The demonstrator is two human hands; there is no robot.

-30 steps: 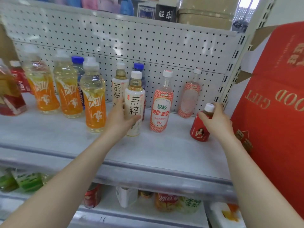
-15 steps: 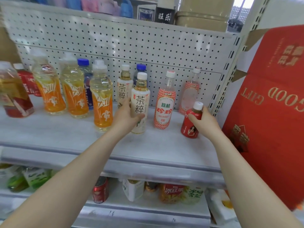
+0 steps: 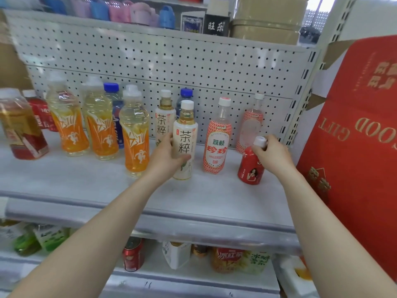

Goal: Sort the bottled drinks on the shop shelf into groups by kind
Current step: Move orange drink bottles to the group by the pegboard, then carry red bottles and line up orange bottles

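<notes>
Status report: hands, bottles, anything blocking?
Left hand grips front white tea bottle. Right hand grips small red bottle at its cap. Red-patterned bottle stands between them.

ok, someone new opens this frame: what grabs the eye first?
Two hands at centre of the shelf: the left hand grips a white tea bottle, and the right hand holds a small red bottle by its cap. Three orange bottles stand grouped at left; a big red box fills the right edge.
</notes>
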